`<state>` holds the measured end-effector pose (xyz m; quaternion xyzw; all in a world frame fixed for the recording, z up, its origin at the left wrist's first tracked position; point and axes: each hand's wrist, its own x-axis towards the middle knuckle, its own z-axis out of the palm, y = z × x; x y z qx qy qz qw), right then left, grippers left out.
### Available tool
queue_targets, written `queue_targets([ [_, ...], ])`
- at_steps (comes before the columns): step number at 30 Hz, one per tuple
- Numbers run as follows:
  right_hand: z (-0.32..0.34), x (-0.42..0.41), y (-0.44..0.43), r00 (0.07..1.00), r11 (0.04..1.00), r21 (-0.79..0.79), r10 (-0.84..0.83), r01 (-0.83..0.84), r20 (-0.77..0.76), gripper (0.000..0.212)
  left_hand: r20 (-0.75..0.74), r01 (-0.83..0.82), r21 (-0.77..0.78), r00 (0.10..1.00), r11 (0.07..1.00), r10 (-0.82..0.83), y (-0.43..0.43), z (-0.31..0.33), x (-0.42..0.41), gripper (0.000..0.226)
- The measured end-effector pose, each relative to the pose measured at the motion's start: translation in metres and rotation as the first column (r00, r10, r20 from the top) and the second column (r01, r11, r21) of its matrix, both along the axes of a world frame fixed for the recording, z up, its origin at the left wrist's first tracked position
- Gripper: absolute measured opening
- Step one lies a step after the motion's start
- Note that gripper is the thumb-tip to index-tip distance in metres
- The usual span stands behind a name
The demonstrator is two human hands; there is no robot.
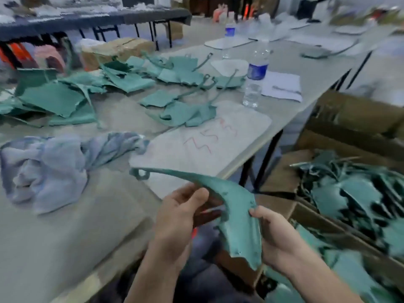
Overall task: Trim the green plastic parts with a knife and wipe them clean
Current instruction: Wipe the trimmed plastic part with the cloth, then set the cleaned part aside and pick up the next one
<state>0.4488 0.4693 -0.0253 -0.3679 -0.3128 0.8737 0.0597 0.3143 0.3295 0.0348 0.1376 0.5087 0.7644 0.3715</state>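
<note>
I hold one green plastic part (236, 217) in front of me, just off the table's near right edge. Its long thin arm curves up and left, ending in a small hook over the table. My left hand (181, 215) grips the part's upper edge near the arm; something thin and pale lies across its palm, too blurred to name. My right hand (273, 235) grips the wide lower flap from the right. A crumpled grey-blue cloth (54, 165) lies on the table at left. Several more green parts (122, 84) are spread across the far side of the table.
A cardboard box (328, 226) full of green parts stands on the floor at right. Two water bottles (255, 77) stand on the table, with a white board (207, 141) marked in red in front of them. Another table and boxes are behind.
</note>
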Motion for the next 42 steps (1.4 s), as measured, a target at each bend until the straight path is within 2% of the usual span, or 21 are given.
queue_targets([
  [3,-0.036,0.065,0.004,0.968,0.982,-0.003,-0.188,0.191,0.168,0.043,0.032,0.182,-0.171,0.983,0.968,-0.179,0.029,-0.035,0.050,0.012],
  [6,-0.075,0.121,0.004,0.889,0.936,0.003,-0.336,0.352,0.311,0.043,0.028,0.404,-0.306,0.909,0.862,-0.416,0.052,-0.068,0.102,0.022],
  [10,-0.121,0.175,0.006,0.788,0.847,-0.091,-0.441,0.523,0.430,0.044,0.136,0.538,-0.388,0.837,0.748,-0.531,0.072,-0.106,0.141,0.026],
  [13,-0.147,0.202,0.023,0.705,0.721,-0.171,-0.550,0.671,0.448,0.059,0.075,0.552,-0.418,0.812,0.721,-0.578,0.085,-0.117,0.142,0.029],
  [16,-0.169,0.214,0.041,0.584,0.532,-0.241,-0.719,0.811,0.377,0.051,0.017,0.580,-0.390,0.781,0.715,-0.625,0.101,-0.115,0.139,0.031],
  [17,-0.180,0.213,0.044,0.562,0.502,-0.253,-0.732,0.827,0.384,0.051,0.011,0.592,-0.386,0.770,0.707,-0.638,0.107,-0.114,0.140,0.032],
  [18,-0.191,0.210,0.044,0.560,0.506,-0.243,-0.715,0.827,0.418,0.051,0.019,0.595,-0.378,0.770,0.709,-0.637,0.113,-0.114,0.143,0.031],
  [22,-0.223,0.172,0.016,0.649,0.635,-0.246,-0.543,0.733,0.533,0.056,0.047,0.544,-0.362,0.821,0.757,-0.569,0.127,-0.117,0.156,0.020],
  [26,-0.215,0.122,-0.004,0.743,0.715,-0.305,-0.437,0.629,0.507,0.048,-0.049,0.412,-0.466,0.871,0.783,-0.488,0.124,-0.125,0.148,0.007],
  [30,-0.166,0.083,0.005,0.858,0.796,-0.331,-0.428,0.506,0.283,0.049,-0.228,0.133,-0.572,0.922,0.809,-0.313,0.118,-0.113,0.127,0.036],
  [32,-0.123,0.065,0.017,0.894,0.846,-0.291,-0.438,0.446,0.097,0.051,-0.318,0.051,-0.559,0.909,0.827,-0.271,0.114,-0.095,0.113,0.034],
  [34,-0.074,0.045,0.027,0.905,0.893,-0.240,-0.414,0.381,-0.104,0.038,-0.446,-0.007,-0.576,0.841,0.818,-0.307,0.107,-0.074,0.095,0.025],
  [35,-0.051,0.033,0.030,0.904,0.916,-0.199,-0.384,0.348,-0.185,0.031,-0.495,-0.037,-0.569,0.813,0.821,-0.306,0.104,-0.063,0.084,0.023],
  [37,-0.009,0.008,0.029,0.909,0.954,-0.082,-0.298,0.287,-0.290,0.026,-0.537,-0.076,-0.478,0.814,0.875,-0.223,0.095,-0.038,0.061,0.020],
  [39,0.025,-0.023,0.021,0.915,0.976,0.063,-0.171,0.207,-0.366,0.034,-0.619,-0.187,-0.378,0.779,0.907,-0.098,0.080,-0.013,0.032,0.017],
  [41,0.053,-0.054,0.009,0.919,0.961,0.231,-0.052,0.152,-0.390,0.040,-0.651,-0.269,-0.294,0.759,0.917,0.014,0.057,0.008,0.000,0.018],
  [42,0.065,-0.072,0.002,0.921,0.942,0.309,0.003,0.128,-0.390,0.033,-0.644,-0.292,-0.257,0.762,0.921,0.062,0.043,0.016,-0.017,0.018],
])
